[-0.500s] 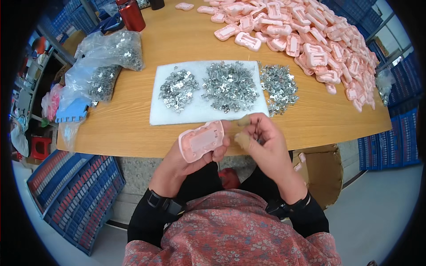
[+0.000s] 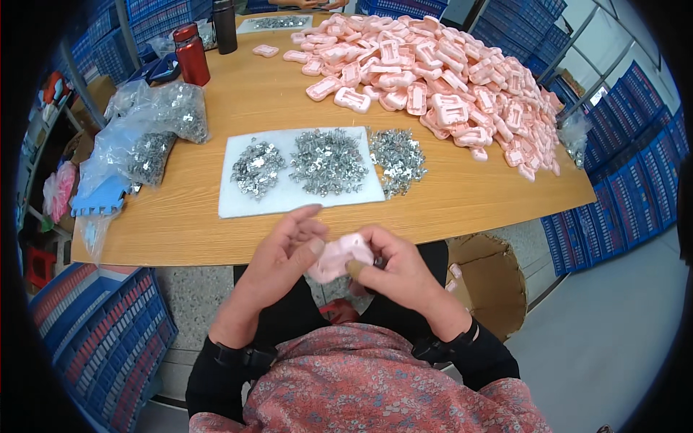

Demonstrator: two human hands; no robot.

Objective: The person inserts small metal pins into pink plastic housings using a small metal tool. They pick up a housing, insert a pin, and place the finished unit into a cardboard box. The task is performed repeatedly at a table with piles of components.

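Observation:
A pink plastic shell [image 2: 336, 260] is held in front of my body, just off the near table edge. My right hand [image 2: 401, 270] grips its right end, the thumb on top and the fingers partly hidden behind it. On the shell's left side, my left hand [image 2: 278, 260] has its fingers stretched out and apart. Its thumb tip lies against or just over the shell's edge; whether it touches I cannot tell. Beyond the hands, a white foam sheet [image 2: 281, 206] bears two heaps of small metal clips [image 2: 328, 162]. Another clip heap [image 2: 397, 160] adjoins its right edge.
A big pile of pink shells [image 2: 447, 108] covers the table's far right. Clear bags of metal parts [image 2: 155, 137], a red bottle [image 2: 191, 56] and a dark bottle [image 2: 225, 29] stand left. Below right is a cardboard box [image 2: 498, 285]. Another person's hands [image 2: 317, 4] show at the far edge.
The shell has passed from my left hand into my right and is turned. My left hand has opened beside it. The view has shifted, showing more of the table's far end.

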